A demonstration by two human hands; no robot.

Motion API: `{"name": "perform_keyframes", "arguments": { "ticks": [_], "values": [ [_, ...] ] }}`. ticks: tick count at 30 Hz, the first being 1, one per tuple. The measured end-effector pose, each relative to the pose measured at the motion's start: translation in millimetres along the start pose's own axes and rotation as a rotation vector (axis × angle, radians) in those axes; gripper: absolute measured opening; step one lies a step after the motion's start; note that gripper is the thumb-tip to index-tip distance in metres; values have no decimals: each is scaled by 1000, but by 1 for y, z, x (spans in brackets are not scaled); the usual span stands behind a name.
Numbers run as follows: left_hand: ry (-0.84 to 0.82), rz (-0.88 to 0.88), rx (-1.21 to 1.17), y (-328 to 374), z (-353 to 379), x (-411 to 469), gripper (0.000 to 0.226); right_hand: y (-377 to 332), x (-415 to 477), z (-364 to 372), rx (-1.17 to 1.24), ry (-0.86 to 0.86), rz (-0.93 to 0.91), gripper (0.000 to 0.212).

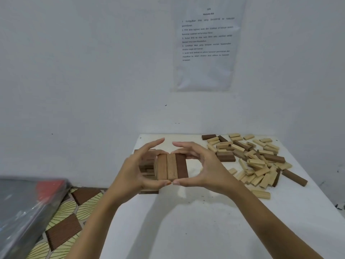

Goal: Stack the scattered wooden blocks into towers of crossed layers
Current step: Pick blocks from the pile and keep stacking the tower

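A row of three wooden blocks (171, 167) lies side by side: mid brown, pale, dark brown. My left hand (134, 172) and right hand (211, 171) pinch this row together, thumbs on the near ends and curled fingers on the far ends, index fingers raised above. Just left of the row, partly hidden behind my left hand, stands a tower of crossed brown blocks (147, 163) near the table's left edge. I cannot tell whether the row rests on the tower or hangs beside it. A loose pile of pale and dark blocks (257, 157) covers the table's far right.
The white table (186, 230) meets a white wall with a printed sheet (205, 43) taped to it. To the left, below the table edge, lie a patterned floor mat (71, 221) and a grey plastic-wrapped item (22, 212).
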State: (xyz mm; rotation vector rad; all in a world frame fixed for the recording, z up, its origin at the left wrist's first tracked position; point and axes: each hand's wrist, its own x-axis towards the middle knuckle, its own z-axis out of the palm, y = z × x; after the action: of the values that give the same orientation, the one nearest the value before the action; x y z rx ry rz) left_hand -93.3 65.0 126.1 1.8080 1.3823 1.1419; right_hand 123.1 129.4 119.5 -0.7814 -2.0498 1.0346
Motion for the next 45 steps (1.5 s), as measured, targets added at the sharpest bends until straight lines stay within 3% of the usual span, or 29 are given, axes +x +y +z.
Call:
{"name": "perform_keyframes", "arguments": {
  "ticks": [16,35,45],
  "values": [
    [-10,-67,144,-60,-73,24,98,12,73,61,19,-29,56,80],
    [-66,-129,109,-92,-78,35,100,30,88,76,-40,-46,130,79],
    [-129,-124,114,-94,-79,37,89,37,87,77,-7,-65,146,78]
  ]
}}
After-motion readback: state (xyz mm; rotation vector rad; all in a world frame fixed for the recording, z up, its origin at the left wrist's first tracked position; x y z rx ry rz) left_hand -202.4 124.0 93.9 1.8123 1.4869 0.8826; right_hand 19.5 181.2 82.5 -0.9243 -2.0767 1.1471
